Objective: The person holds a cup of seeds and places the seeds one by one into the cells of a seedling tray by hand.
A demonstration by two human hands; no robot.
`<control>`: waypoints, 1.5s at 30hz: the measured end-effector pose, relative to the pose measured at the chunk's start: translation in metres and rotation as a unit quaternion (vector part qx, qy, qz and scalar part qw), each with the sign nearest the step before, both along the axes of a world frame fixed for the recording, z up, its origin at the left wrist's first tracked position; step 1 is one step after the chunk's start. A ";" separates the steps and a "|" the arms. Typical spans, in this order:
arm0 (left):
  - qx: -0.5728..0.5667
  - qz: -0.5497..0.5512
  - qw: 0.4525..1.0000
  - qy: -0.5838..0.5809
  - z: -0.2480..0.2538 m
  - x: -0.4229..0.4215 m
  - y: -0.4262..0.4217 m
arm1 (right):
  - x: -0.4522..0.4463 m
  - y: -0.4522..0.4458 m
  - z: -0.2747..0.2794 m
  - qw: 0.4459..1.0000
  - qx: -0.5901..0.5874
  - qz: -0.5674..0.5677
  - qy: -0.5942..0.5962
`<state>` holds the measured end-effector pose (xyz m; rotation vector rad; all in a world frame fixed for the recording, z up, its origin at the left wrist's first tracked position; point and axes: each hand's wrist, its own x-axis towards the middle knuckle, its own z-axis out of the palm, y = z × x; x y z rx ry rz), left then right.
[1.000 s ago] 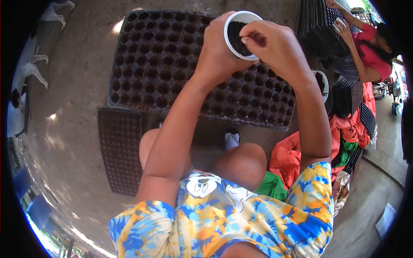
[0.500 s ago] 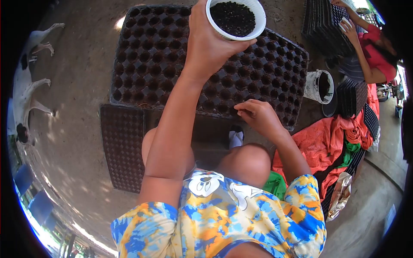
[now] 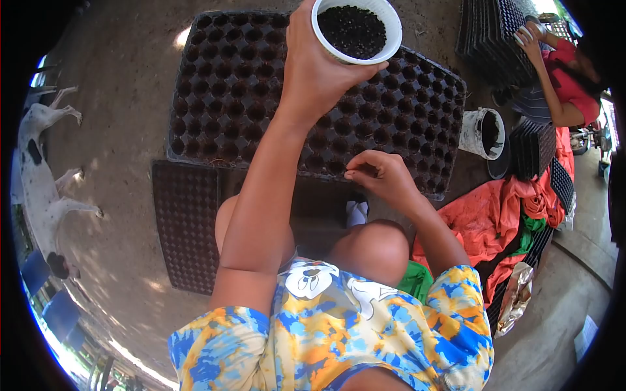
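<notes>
Item: white plastic cup [image 3: 392, 34], one, part filled with small black grains [image 3: 353, 31]. It is held above the far edge of the large cell tray, its mouth tipped toward you. Your left hand [image 3: 314, 77] grips it firmly, fingers around the left side, thumb along the near side.

Item: your right hand [image 3: 388, 180], at the near edge of that tray, toward its right corner. Thumb and forefinger are drawn together in a pinch; you cannot tell from this view whether a grain sits between them.

Item: large black cell tray [image 3: 225, 91], rows of round dark cells, lying in front of you beneath both hands.

Item: smaller tray [image 3: 187, 225], finer cells, by the large tray's near left corner.

Item: white bucket [image 3: 471, 135], smudged dark inside, just beyond the large tray's right edge.

Item: short stack of trays [image 3: 533, 148], past the bucket; orange-red sheeting [image 3: 479, 218] and green cloth [image 3: 415, 281] nearer to you.

Item: tall tray stack [image 3: 489, 49], off the large tray's far right corner, with a person in a red top [image 3: 574, 88] beside it.

Item: white dog [image 3: 40, 173] with dark patches, well apart from the large tray's left edge.
</notes>
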<state>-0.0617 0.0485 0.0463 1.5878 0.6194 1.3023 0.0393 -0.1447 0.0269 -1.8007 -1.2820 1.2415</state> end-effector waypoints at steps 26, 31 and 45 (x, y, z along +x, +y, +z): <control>-0.022 -0.009 0.999 -0.025 0.001 -0.001 0.000 | 0.002 -0.002 -0.015 0.875 0.122 0.239 -0.403; -0.022 -0.004 1.000 -0.018 0.000 -0.001 -0.001 | 0.001 0.000 -0.014 0.876 0.122 0.228 -0.407; -0.004 0.017 1.000 -0.003 0.014 -0.001 -0.010 | 0.017 0.018 0.038 0.945 0.172 0.077 -0.269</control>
